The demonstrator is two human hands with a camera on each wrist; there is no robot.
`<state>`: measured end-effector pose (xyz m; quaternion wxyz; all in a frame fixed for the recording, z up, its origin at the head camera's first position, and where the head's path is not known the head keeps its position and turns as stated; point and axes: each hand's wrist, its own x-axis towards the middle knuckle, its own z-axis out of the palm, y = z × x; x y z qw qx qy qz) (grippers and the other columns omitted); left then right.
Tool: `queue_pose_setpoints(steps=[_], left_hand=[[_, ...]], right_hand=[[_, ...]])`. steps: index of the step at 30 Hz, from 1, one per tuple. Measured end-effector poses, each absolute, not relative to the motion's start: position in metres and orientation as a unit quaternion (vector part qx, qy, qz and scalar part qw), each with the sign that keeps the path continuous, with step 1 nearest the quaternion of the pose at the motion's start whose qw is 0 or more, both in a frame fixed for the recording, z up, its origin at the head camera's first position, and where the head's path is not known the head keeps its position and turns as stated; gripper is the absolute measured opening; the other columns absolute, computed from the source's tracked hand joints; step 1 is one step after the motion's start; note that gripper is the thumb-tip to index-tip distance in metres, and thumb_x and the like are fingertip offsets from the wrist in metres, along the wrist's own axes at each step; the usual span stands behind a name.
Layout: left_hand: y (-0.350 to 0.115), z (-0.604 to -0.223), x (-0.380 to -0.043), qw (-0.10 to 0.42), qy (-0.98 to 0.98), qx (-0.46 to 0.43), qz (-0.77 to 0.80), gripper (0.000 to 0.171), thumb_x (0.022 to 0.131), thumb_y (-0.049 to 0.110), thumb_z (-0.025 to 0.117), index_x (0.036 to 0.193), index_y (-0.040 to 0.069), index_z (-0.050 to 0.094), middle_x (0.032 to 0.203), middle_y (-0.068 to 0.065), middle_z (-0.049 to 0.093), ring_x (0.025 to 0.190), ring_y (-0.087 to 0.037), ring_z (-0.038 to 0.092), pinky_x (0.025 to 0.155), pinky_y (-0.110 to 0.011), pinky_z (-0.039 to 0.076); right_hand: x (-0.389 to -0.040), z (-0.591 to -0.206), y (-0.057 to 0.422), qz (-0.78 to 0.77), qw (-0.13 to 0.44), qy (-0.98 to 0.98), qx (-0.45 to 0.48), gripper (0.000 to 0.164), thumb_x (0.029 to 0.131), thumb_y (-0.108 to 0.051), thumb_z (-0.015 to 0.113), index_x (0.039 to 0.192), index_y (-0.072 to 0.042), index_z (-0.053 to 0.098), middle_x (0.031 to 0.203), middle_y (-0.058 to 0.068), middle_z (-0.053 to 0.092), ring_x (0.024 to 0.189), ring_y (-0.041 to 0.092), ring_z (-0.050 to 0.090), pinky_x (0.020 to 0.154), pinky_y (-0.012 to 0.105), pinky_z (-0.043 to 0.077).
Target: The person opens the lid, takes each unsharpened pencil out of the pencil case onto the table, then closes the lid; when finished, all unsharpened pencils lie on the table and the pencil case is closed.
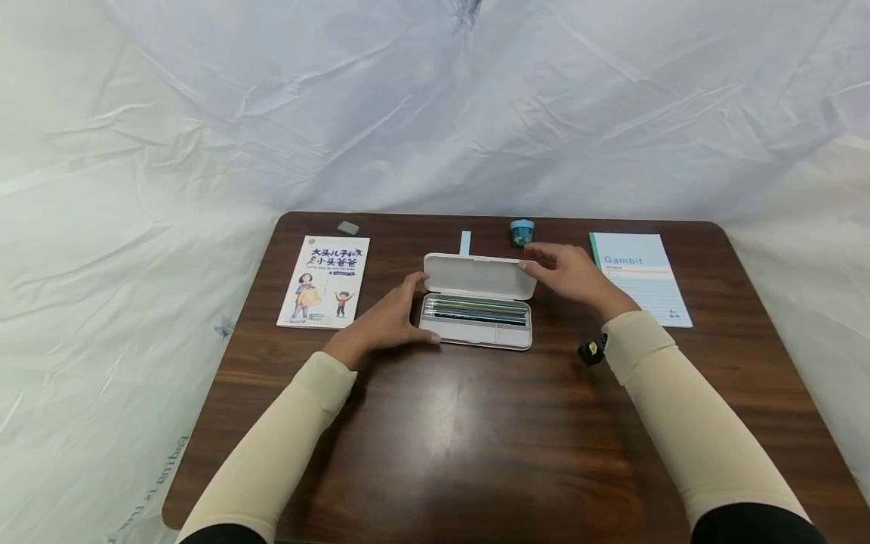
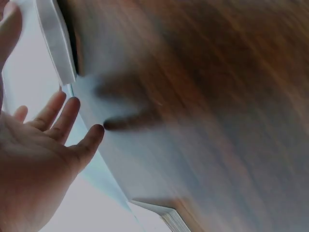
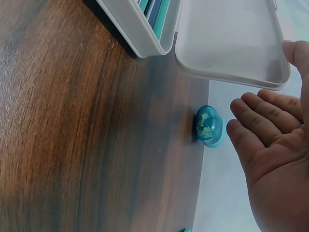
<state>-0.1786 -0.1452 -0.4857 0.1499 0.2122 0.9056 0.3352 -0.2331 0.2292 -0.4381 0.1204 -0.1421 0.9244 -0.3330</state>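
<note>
A white pencil case (image 1: 476, 337) lies on the brown table with its lid (image 1: 479, 276) raised at the back. Several pencils (image 1: 476, 308) in dark and green tones fill its rear compartment. My left hand (image 1: 390, 313) is around the case's left end, thumb by the front corner and fingers beside the lid. Its fingers (image 2: 65, 121) look spread apart in the left wrist view. At the lid's right end is my right hand (image 1: 567, 273). The thumb (image 3: 295, 50) overlaps the lid's edge, and the other fingers extend loosely beyond it.
Behind the case are a light-blue strip (image 1: 465, 242) and a blue-lidded round container (image 1: 522, 232). To the left lie a picture book (image 1: 325, 283) and a grey eraser (image 1: 348, 227). A Gambit notebook (image 1: 640, 279) lies right, beyond the right hand. White sheeting hangs behind the table.
</note>
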Motion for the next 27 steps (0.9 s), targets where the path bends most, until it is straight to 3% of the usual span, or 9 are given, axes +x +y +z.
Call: queue_pose_setpoints(steps=[11, 16, 20, 27], left_hand=[[-0.135, -0.483, -0.178, 0.065, 0.937, 0.251, 0.236, 0.107, 0.093, 0.041, 0.094, 0.173, 0.005, 0.034, 0.173, -0.021, 0.047, 0.161, -0.04, 0.046, 0.135, -0.053, 0.037], [-0.133, -0.481, -0.178, 0.06, 0.939, 0.257, 0.22, 0.109, 0.095, 0.037, 0.092, 0.177, 0.006, 0.028, 0.179, -0.021, 0.039, 0.167, -0.039, 0.039, 0.138, -0.052, 0.033], [-0.132, -0.48, -0.178, 0.071, 0.938, 0.259, 0.218, 0.119, 0.095, 0.038, 0.092, 0.18, 0.007, 0.016, 0.186, -0.018, 0.025, 0.173, -0.037, 0.025, 0.14, -0.051, 0.027], [-0.132, -0.481, -0.18, 0.083, 0.935, 0.268, 0.216, 0.133, 0.095, 0.045, 0.09, 0.18, 0.009, -0.006, 0.19, -0.012, 0.0, 0.177, -0.035, 0.007, 0.142, -0.053, 0.017]], right_hand=[[-0.221, -0.433, 0.233, -0.332, 0.122, 0.923, -0.153, 0.07, 0.113, -0.05, 0.065, 0.167, -0.007, 0.053, 0.171, 0.02, 0.053, 0.158, 0.043, 0.052, 0.124, 0.068, 0.046], [-0.219, -0.434, 0.234, -0.336, 0.122, 0.921, -0.154, 0.07, 0.113, -0.049, 0.065, 0.167, -0.007, 0.052, 0.17, 0.019, 0.055, 0.152, 0.041, 0.059, 0.121, 0.066, 0.05], [-0.215, -0.434, 0.235, -0.331, 0.119, 0.923, -0.157, 0.073, 0.112, -0.052, 0.065, 0.168, -0.007, 0.051, 0.169, 0.02, 0.055, 0.149, 0.043, 0.061, 0.12, 0.066, 0.051], [-0.2, -0.429, 0.241, -0.32, 0.106, 0.93, -0.149, 0.08, 0.111, -0.058, 0.064, 0.173, -0.01, 0.044, 0.176, 0.017, 0.047, 0.162, 0.044, 0.045, 0.126, 0.071, 0.041]])
